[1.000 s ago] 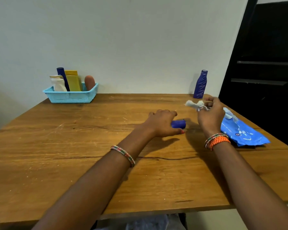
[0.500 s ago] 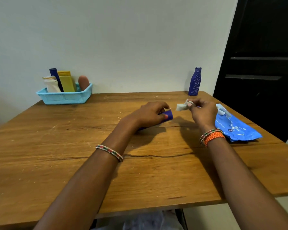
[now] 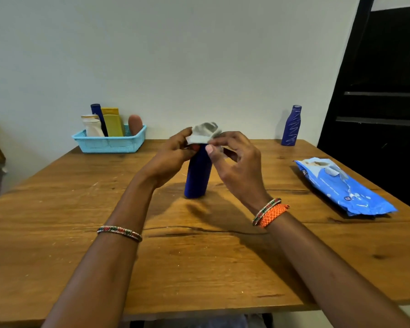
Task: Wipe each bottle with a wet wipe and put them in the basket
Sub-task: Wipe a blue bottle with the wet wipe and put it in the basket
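The wooden table (image 3: 57, 233) holds the basket (image 3: 109, 144) at the far left, four bottles in it already. A second ago my blue bottle (image 3: 198, 174) lay flat; now it stands upright mid-table, so wiping can start. My left hand (image 3: 171, 159) grips its neck, my right hand (image 3: 237, 166) pinches the wet wipe (image 3: 202, 133) over its top.
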